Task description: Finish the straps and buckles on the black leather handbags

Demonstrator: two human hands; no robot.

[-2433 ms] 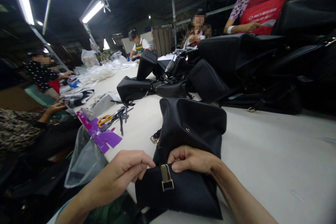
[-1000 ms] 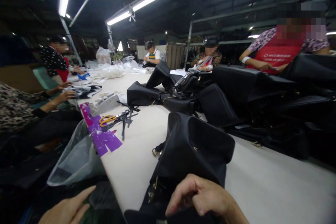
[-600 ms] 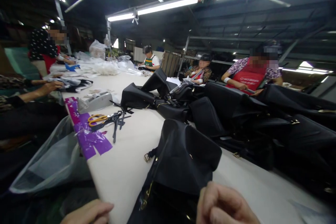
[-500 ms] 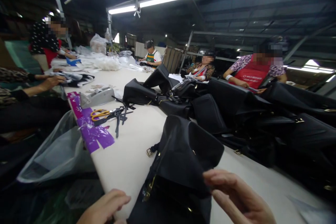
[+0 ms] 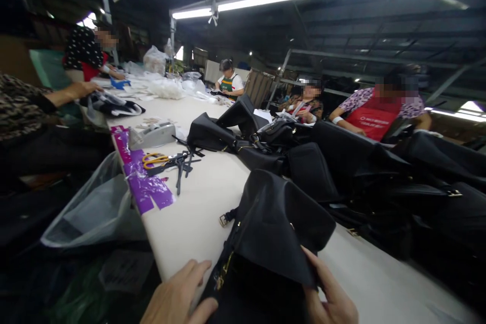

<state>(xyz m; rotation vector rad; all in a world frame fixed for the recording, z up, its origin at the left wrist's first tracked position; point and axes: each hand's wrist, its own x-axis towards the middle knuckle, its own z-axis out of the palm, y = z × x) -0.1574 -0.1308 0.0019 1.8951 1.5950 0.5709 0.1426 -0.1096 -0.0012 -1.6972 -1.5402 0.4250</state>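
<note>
A black leather bag (image 5: 277,228) with gold hardware stands on the white table (image 5: 197,212) right in front of me. My left hand (image 5: 178,296) rests at the bag's lower left side by its gold zipper, fingers stretched out against it. My right hand (image 5: 330,298) is at the lower right, thumb pressed on the edge of the bag's folded flap, the other fingers hidden behind the leather. A small gold buckle (image 5: 224,219) on a strap pokes out at the bag's left.
Yellow-handled scissors (image 5: 155,159), black straps and a tape dispenser (image 5: 152,135) lie to the left by purple tape (image 5: 142,182). A clear plastic bag (image 5: 94,207) hangs off the table edge. Several black bags (image 5: 341,162) pile up on the right. Other people work along both sides.
The view has tilted up from the bag's buckled strap to the room. My left hand dropped away, then returned to the bag's left side; my right hand uncurled and now holds the flap edge.
</note>
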